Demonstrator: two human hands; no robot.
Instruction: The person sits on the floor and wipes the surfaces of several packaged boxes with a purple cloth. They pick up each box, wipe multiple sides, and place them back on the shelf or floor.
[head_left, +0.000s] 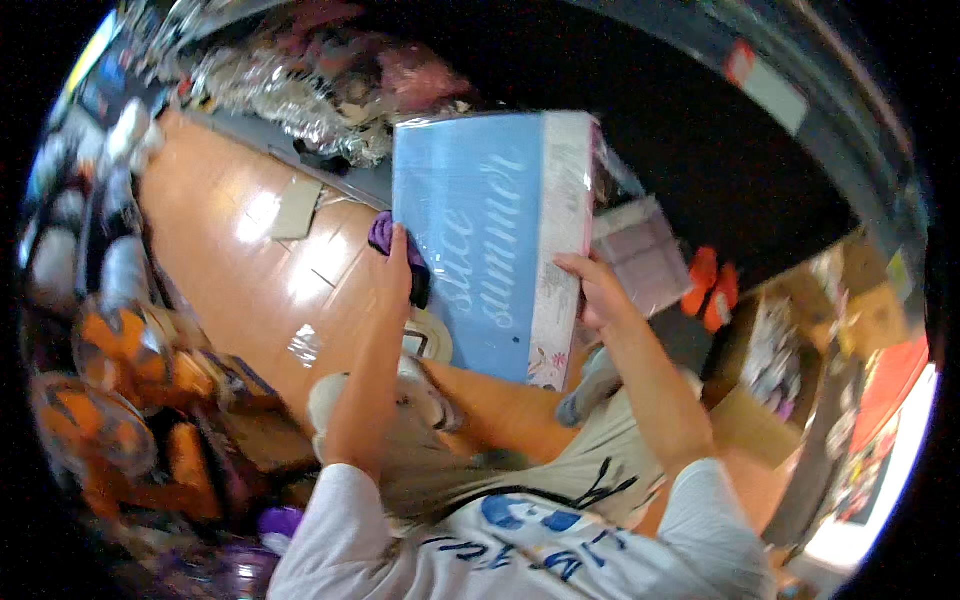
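I hold a large flat package (487, 247), blue with a white band, by its two side edges. It is wrapped in clear plastic and bears cursive writing, with a flower print at its near right corner. My left hand (397, 262) grips the left edge, thumb or finger along the front. A purple and black soft item (384, 231) shows beside that hand, partly behind the package; whether the hand touches it I cannot tell. On the right edge, my right hand (598, 289) has its fingers on the white band. A pale pink plastic-wrapped packet (641, 255) lies beyond it.
Glossy tan floor (225, 202) carries a grey-beige flat piece (297, 208). Clear plastic bags (292, 90) heap up at the far side. Orange slippers (711, 289) and an open cardboard box (757, 420) are on the right. Orange-and-black packaged goods (112, 352) crowd the left.
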